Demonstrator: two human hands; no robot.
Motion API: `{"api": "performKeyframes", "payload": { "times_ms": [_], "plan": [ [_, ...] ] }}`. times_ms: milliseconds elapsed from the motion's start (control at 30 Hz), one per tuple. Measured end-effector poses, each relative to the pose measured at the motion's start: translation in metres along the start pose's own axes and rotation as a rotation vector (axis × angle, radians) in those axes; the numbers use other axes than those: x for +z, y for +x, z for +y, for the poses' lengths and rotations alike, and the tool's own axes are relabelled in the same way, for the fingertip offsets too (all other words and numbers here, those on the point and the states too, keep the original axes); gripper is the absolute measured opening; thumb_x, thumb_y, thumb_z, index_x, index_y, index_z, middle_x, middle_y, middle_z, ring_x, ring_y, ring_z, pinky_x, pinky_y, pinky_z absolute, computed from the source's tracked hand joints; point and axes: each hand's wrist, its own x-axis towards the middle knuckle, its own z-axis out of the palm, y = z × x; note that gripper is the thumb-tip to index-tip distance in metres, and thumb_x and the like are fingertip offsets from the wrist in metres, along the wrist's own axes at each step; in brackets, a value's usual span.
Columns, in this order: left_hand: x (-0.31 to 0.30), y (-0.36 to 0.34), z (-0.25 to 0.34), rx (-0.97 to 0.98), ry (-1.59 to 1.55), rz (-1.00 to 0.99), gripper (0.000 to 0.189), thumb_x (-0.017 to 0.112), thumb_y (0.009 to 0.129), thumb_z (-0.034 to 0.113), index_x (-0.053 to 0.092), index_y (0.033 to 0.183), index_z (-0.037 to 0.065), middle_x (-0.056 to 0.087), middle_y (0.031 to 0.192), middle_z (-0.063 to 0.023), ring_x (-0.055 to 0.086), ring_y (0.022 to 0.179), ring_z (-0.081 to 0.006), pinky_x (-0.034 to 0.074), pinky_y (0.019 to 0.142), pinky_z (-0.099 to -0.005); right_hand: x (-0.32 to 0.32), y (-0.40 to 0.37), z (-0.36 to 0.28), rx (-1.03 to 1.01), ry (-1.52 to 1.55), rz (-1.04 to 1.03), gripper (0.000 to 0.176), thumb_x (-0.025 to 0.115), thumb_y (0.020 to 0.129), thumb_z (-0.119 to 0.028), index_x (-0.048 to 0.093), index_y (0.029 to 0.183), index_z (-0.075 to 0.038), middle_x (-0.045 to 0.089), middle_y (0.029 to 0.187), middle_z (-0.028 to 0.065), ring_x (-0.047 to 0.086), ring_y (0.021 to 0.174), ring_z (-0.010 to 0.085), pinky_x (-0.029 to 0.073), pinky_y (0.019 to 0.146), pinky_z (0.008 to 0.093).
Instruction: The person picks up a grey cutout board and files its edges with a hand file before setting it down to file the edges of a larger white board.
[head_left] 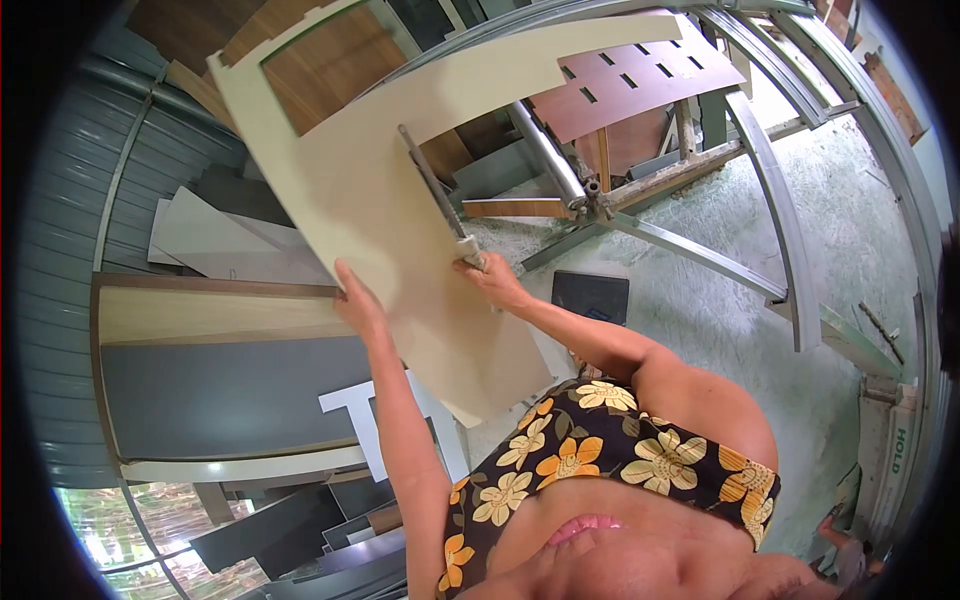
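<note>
A large cream-coloured panel (350, 190) with big cut-out openings lies slanted in front of me. My left hand (358, 300) is closed around its left edge, with the thumb on top. My right hand (492, 280) grips the pale wrapped handle of a file (432, 185), a long, narrow grey metal bar. The file overlaps the panel beside a cut-out edge and points away from me, up and to the left.
A pink slotted sheet (635, 85) lies at the panel's far right end. Metal frame rails (780, 220) curve along the right. A black flat object (590, 298) is on the concrete floor. Left stands a grey framed board (230, 395), with a white cut-out piece (345, 400) by my forearm.
</note>
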Motion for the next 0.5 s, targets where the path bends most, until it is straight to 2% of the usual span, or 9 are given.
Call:
{"api": "performKeyframes", "payload": {
  "times_ms": [100,133,200,233,300,333,400,433,500],
  "plan": [
    [0.029,0.004,-0.023,-0.090,0.042,0.015,0.062,0.060,0.081,0.057,0.046,0.063,-0.001,0.056,0.069,-0.0125,0.051,0.062,-0.0187,0.045,0.059,-0.0346,-0.017,0.006,0.011,0.018,-0.043,0.077,0.032,0.064,0.082,-0.033,0.065,0.093,-0.004,0.064,0.075,0.0144,0.061,0.066,0.0239,0.046,0.064,0.0364],
    [0.039,0.003,-0.027,-0.141,0.028,-0.007,0.059,0.061,0.081,0.054,0.050,0.066,-0.002,0.058,0.070,-0.0112,0.052,0.064,-0.0178,0.045,0.060,-0.0337,-0.023,0.008,0.015,0.028,-0.064,0.103,0.032,0.065,0.081,-0.034,0.065,0.093,-0.004,0.064,0.074,0.0143,0.060,0.065,0.0237,0.046,0.064,0.0365],
    [0.055,0.000,-0.035,-0.243,0.002,-0.054,0.053,0.063,0.082,0.048,0.058,0.071,-0.003,0.061,0.073,-0.0086,0.056,0.067,-0.0160,0.046,0.063,-0.0318,-0.034,0.010,0.023,0.023,-0.078,0.144,0.031,0.064,0.083,-0.033,0.063,0.088,-0.003,0.055,0.063,0.0063,0.050,0.059,0.0149,0.041,0.057,0.0336],
    [0.064,-0.001,-0.043,-0.227,0.000,-0.067,0.056,0.062,0.081,0.051,0.053,0.067,-0.002,0.059,0.070,-0.0099,0.054,0.064,-0.0170,0.045,0.060,-0.0333,-0.041,0.013,0.027,0.019,-0.085,0.166,0.031,0.064,0.084,-0.033,0.062,0.085,-0.002,0.051,0.058,0.0022,0.045,0.056,0.0105,0.039,0.053,0.0322],
    [0.083,-0.005,-0.054,-0.191,-0.001,-0.096,0.063,0.062,0.079,0.057,0.042,0.058,0.000,0.055,0.064,-0.0126,0.050,0.058,-0.0190,0.044,0.056,-0.0363,-0.054,0.017,0.034,0.030,-0.112,0.191,0.032,0.063,0.084,-0.034,0.062,0.086,-0.002,0.051,0.058,0.0023,0.046,0.056,0.0106,0.039,0.053,0.0324],
    [0.090,-0.008,-0.058,-0.181,-0.003,-0.118,0.063,0.062,0.079,0.057,0.045,0.060,-0.001,0.056,0.064,-0.0127,0.051,0.058,-0.0197,0.044,0.056,-0.0367,-0.060,0.019,0.039,0.036,-0.123,0.202,0.032,0.063,0.084,-0.034,0.063,0.086,-0.002,0.051,0.057,0.0023,0.046,0.056,0.0106,0.039,0.053,0.0325],
    [0.103,-0.012,-0.067,-0.165,-0.009,-0.162,0.062,0.062,0.079,0.056,0.050,0.062,-0.002,0.057,0.065,-0.0130,0.052,0.058,-0.0212,0.045,0.058,-0.0375,-0.071,0.025,0.048,0.137,-0.167,0.187,0.036,0.064,0.082,-0.038,0.065,0.091,-0.004,0.059,0.066,0.0104,0.055,0.061,0.0197,0.043,0.059,0.0358],
    [0.109,-0.011,-0.073,-0.201,0.111,-0.174,0.061,0.063,0.078,0.056,0.055,0.070,-0.004,0.060,0.071,-0.0148,0.055,0.064,-0.0219,0.046,0.063,-0.0373,-0.077,0.029,0.053,0.188,-0.190,0.179,0.038,0.065,0.080,-0.040,0.066,0.094,-0.005,0.064,0.071,0.0145,0.060,0.064,0.0243,0.045,0.062,0.0375],
    [0.121,-0.006,-0.080,-0.270,0.349,-0.197,0.064,0.064,0.076,0.056,0.065,0.086,-0.007,0.066,0.085,-0.0185,0.061,0.076,-0.0232,0.047,0.073,-0.0369,-0.085,0.032,0.060,0.186,-0.217,0.201,0.043,0.065,0.079,-0.043,0.067,0.097,-0.005,0.066,0.076,0.0175,0.063,0.069,0.0264,0.046,0.066,0.0373]
  ]
}}
